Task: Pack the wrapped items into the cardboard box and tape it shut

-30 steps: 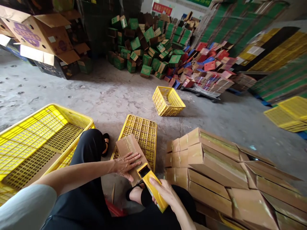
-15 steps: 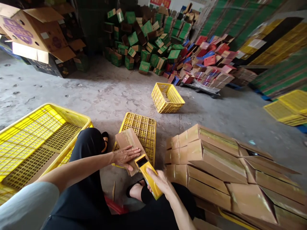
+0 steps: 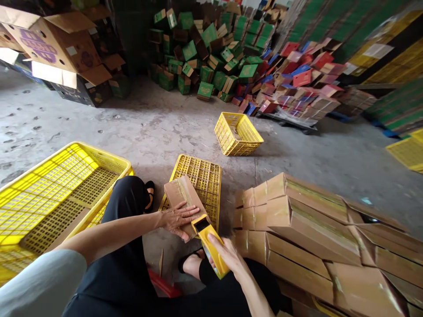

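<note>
My left hand [image 3: 180, 219] lies flat with fingers spread on a small brown cardboard box [image 3: 183, 189], which has a strip of shiny tape along its top. The box rests at a slant on an upturned yellow plastic crate [image 3: 208, 176] between my legs. In my right hand [image 3: 226, 254] is a yellow handheld tool [image 3: 211, 246] with a dark opening at its front; its exact kind is unclear. The tool's front end meets the near right edge of the box, close to my left fingertips.
Stacked taped cartons [image 3: 317, 233] stand at my right. A large yellow crate [image 3: 124, 166] is at my left, and a smaller yellow basket [image 3: 239, 147] sits ahead on the concrete floor. Piles of green boxes [image 3: 205, 90] and red boxes [image 3: 302, 78] lie behind. Larger open cartons [image 3: 62, 48] stand far left.
The whole view has shifted slightly, so the surroundings appear farther right. My left hand stays flat on the box, and the tool in my right hand remains at its near end.
</note>
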The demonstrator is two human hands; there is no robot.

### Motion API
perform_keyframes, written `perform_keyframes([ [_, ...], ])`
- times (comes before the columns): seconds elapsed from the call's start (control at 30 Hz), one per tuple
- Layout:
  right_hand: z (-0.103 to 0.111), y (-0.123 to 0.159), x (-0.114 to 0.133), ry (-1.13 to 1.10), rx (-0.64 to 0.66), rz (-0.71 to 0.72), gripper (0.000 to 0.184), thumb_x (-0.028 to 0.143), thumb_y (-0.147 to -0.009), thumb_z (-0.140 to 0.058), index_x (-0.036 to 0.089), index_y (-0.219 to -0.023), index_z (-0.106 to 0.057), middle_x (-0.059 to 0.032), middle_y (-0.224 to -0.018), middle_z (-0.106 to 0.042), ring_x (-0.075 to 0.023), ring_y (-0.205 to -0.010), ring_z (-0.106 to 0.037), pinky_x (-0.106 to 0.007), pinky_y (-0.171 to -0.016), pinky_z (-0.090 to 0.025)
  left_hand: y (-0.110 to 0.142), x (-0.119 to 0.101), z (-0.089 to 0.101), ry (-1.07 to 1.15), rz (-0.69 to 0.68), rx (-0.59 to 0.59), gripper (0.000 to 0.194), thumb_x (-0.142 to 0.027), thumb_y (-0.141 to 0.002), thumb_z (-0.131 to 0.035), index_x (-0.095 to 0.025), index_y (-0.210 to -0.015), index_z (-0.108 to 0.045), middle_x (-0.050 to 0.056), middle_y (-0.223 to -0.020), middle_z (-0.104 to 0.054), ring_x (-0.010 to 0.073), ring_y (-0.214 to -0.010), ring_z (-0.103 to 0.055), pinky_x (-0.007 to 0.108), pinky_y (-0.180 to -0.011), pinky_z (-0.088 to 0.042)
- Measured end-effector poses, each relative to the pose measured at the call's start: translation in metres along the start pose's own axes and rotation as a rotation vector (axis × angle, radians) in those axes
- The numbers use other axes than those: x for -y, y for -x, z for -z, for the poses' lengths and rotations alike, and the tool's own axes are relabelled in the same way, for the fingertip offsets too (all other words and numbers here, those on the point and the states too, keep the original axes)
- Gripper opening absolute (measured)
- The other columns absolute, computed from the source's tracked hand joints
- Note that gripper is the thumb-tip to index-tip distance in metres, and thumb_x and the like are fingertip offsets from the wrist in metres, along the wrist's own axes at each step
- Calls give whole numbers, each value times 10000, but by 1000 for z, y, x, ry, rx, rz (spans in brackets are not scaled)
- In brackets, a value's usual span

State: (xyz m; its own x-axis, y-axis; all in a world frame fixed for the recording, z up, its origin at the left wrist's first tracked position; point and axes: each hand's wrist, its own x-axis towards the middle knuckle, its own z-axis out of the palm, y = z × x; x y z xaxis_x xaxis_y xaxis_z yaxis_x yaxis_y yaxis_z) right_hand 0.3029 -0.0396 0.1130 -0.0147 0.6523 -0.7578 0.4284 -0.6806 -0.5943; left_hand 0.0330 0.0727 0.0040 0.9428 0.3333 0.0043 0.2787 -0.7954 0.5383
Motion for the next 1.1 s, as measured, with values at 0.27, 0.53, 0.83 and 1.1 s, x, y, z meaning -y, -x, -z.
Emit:
perform_keyframes([
  [0.27,-4,6,-7,-24,-44,25,621,795,-894,-568,184,-861,-671,-52,-580,-724,-205,-519,-724,-247,-492,-550,2,4,-7,-18,-11,-74,1078,-833,-959,-476,-214,-1733,-51,190,-1751,-234,338,-1634,-236,500,-1304,-164],
  [0.53,-1,15,-3,4,-46,-46,506,672,-971,-569,191,-842,-657,-50,-565,-709,-175,-461,-679,-239,-483,-538,-1,-12,-10,-118,46,-44,1023,-821,-960,-480,-245,-1731,-134,197,-1765,-172,392,-1630,-221,578,-1300,-135],
  [0.83,-1,16,-9,-49,-49,-22,545,713,-935,-591,181,-853,-678,-55,-571,-713,-176,-477,-684,-237,-494,-535,-9,-24,-11,-43,-6,-3,1077,-822,-981,-403,-44,-1699,-206,229,-1758,-173,410,-1627,-209,491,-1330,-167],
  [1.1,2,15,-19,-40,-40,-1,615,783,-900,-580,177,-936,-681,-56,-603,-739,-201,-535,-732,-245,-510,-554,-8,-11,-15,-8,-49,-39,1008,-775,-1010,-403,-61,-1697,-217,232,-1752,-194,409,-1617,-249,489,-1327,-182],
])
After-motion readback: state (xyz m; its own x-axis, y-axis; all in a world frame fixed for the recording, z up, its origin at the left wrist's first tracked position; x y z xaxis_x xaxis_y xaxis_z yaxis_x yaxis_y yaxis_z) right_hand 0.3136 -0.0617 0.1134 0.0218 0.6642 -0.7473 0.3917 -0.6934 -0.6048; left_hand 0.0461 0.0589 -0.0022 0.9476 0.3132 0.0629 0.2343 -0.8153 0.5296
